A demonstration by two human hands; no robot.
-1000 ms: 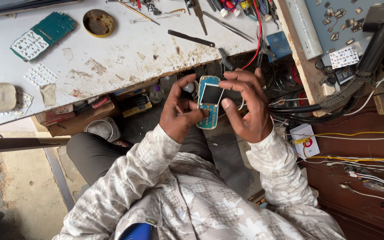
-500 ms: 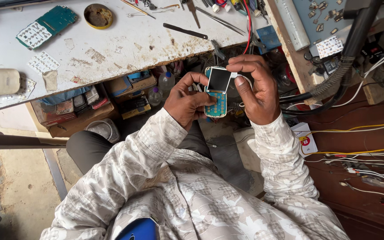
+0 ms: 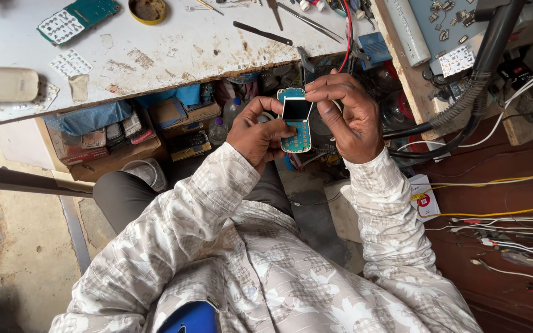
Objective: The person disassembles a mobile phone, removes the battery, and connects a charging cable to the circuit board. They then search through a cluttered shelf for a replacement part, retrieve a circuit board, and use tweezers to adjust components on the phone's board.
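Head view: stripped phone board (image 3: 295,120), teal, flat and rectangular, dark glossy screen on its upper half and rows of small metal contact pads below, held upright in mid-air just below the counter (image 3: 174,55) edge, above the lap. Left hand (image 3: 260,132) closed round the lower half, thumb across the contact pads. Right hand (image 3: 350,114) pinching the top edge by the screen, fingers curled over it. Both grips shut on the board.

Behind the hands, crowded shelf under the counter: small bottles (image 3: 220,126), cardboard boxes (image 3: 118,154), blue cloth (image 3: 90,117). On the scuffed, stained white counter: second green circuit board (image 3: 78,18), round yellow tin (image 3: 147,9), dark slim tweezers (image 3: 262,33). Thick black ribbed hose (image 3: 485,68) at right. Loose white and yellow wires (image 3: 501,216) over dark reddish wood.
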